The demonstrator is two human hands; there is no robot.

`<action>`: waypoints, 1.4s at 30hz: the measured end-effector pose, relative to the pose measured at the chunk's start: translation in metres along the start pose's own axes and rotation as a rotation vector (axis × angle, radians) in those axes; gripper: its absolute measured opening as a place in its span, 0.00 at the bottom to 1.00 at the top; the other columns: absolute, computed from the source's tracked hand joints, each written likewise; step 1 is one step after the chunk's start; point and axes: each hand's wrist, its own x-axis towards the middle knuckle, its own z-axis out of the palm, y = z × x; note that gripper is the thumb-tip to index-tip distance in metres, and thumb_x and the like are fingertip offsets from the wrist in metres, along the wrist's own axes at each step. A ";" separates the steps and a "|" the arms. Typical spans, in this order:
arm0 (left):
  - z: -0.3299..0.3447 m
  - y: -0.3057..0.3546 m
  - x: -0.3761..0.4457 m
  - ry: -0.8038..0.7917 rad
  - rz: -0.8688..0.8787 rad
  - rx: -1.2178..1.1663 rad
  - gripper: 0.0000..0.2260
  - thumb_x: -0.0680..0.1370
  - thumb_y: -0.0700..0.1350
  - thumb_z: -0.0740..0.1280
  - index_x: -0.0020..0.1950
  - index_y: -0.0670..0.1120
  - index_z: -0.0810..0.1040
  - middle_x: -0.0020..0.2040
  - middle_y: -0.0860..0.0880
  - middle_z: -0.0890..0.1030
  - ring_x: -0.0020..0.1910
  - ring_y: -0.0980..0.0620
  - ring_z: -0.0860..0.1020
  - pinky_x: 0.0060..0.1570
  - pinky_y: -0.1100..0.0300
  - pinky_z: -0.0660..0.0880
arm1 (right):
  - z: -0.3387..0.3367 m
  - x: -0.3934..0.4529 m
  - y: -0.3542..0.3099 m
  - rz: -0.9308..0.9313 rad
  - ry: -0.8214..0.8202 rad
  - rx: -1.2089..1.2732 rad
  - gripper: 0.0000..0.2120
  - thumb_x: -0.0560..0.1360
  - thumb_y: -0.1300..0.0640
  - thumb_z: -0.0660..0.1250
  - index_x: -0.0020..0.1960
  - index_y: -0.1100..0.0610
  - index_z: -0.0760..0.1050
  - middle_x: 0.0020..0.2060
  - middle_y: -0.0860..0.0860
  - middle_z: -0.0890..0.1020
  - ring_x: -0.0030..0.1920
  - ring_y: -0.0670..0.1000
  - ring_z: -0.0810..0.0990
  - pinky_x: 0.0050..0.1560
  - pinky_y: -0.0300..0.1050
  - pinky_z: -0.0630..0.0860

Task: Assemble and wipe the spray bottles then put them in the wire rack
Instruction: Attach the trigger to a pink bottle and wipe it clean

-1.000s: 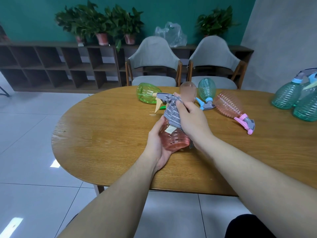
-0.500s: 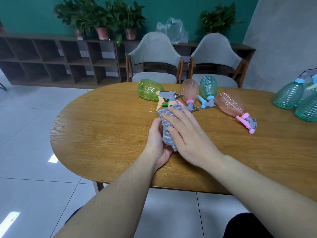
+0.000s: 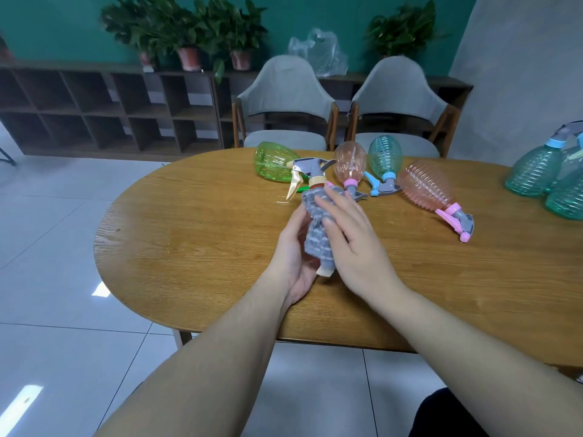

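Table [image 3: 195,247] was seen bearing loose bottles at its far side. Over its middle, a pink bottle [image 3: 307,222], nozzle pointing away, was cradled in the curled left hand [image 3: 291,257]. A cloth [image 3: 315,244] was pressed on it by the flat, straight-fingered right hand [image 3: 353,244].

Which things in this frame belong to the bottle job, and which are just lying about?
Job in hand:
- held pink bottle in the left hand
- grey cloth pressed on by the right hand
- green bottle, small pink bottle, teal bottle, ribbed pink bottle lying on the table
- standing teal bottles

Lying about:
- two chairs
- potted plants
- plastic bag
- shelving
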 end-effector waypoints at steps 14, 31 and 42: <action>0.001 0.001 0.001 0.019 -0.013 -0.038 0.21 0.83 0.57 0.59 0.67 0.47 0.81 0.60 0.43 0.85 0.57 0.44 0.84 0.52 0.48 0.81 | 0.001 0.038 -0.019 0.215 -0.129 -0.146 0.22 0.84 0.48 0.51 0.78 0.42 0.60 0.80 0.42 0.55 0.79 0.46 0.54 0.76 0.47 0.54; 0.020 0.007 -0.020 -0.002 -0.076 -0.160 0.27 0.80 0.66 0.62 0.63 0.46 0.82 0.57 0.44 0.86 0.51 0.47 0.86 0.48 0.54 0.84 | -0.003 -0.024 -0.012 -0.142 -0.034 -0.229 0.20 0.84 0.52 0.57 0.76 0.45 0.66 0.79 0.41 0.58 0.80 0.48 0.45 0.78 0.46 0.48; 0.094 0.001 -0.028 -0.039 0.050 -0.138 0.30 0.80 0.67 0.60 0.62 0.42 0.83 0.53 0.42 0.86 0.47 0.47 0.86 0.53 0.55 0.82 | -0.034 -0.001 -0.042 0.107 0.592 0.511 0.18 0.84 0.48 0.50 0.66 0.50 0.73 0.62 0.50 0.79 0.64 0.45 0.76 0.65 0.48 0.74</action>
